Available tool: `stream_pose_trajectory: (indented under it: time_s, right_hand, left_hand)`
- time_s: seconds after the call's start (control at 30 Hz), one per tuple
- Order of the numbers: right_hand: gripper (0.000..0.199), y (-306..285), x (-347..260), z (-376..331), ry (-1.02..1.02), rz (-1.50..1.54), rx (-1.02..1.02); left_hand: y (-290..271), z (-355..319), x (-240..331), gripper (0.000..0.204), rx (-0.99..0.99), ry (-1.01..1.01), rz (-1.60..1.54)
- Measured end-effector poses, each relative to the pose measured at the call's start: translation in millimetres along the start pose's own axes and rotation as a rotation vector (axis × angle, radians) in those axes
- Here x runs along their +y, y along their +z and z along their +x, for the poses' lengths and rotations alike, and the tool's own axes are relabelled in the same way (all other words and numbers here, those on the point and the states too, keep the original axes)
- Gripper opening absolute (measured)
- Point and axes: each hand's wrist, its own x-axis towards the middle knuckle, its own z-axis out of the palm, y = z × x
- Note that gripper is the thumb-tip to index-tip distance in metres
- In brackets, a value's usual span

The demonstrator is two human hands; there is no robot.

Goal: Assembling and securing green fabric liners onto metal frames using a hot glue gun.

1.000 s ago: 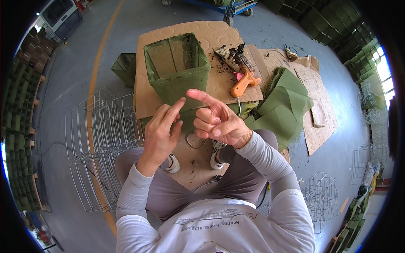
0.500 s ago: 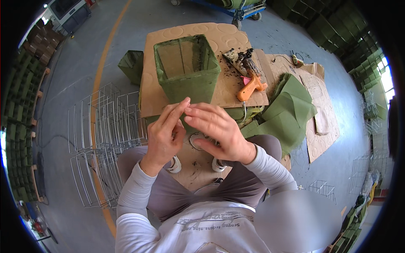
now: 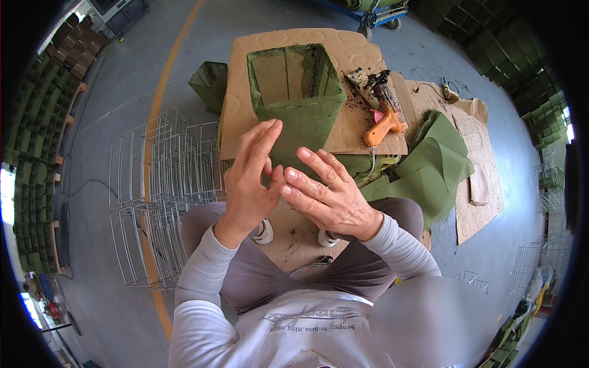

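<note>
A square wire basket lined with green felt stands open-topped on a brown cardboard sheet in front of my knees. My left hand is raised just before the basket's near wall, fingers straight and spread. My right hand lies beside it, fingers apart, its thumb touching the left hand's palm edge. I see nothing held in either hand. An orange glue gun lies on the cardboard to the right of the basket.
Bare wire baskets are stacked on the floor at my left. Folded green felt sheets lie at my right, beside more cardboard. A small green box sits left of the cardboard. Green crates line both sides.
My hands were pressed together with curled fingers at the basket's front wall. They have drawn back toward me and the fingers have spread.
</note>
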Motion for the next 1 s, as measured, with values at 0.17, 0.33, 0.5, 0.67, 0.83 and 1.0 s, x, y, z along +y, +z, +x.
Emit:
stream_pose_trajectory:
  time_s: [0.17,0.33,0.5,0.67,0.83,1.0]
  right_hand:
    - [0.068,-0.8,-1.4,-1.6,0.02,-0.015,-0.034]
    - [0.065,2.1,-0.7,-2.0,0.039,0.015,-0.001]
    - [0.064,2.5,0.0,-2.1,0.033,0.032,-0.003]
    - [0.065,2.9,0.8,-1.1,0.035,0.069,-0.004]
    - [0.066,4.8,2.1,-0.9,0.057,0.138,0.017]
    - [0.069,2.9,1.4,0.9,0.065,0.168,0.02]
  left_hand:
    - [-2.3,4.6,-9.0,0.038,0.011,0.195,0.008]
    - [-2.8,6.0,-7.6,0.021,0.048,0.284,0.055]
    - [-3.1,6.1,-7.2,0.02,0.051,0.286,0.056]
    - [-4.2,5.5,-7.7,0.019,0.06,0.305,0.046]
    - [-4.2,5.9,-6.8,0.019,0.07,0.328,0.063]
    - [-5.0,5.9,-5.8,0.02,0.071,0.338,0.07]
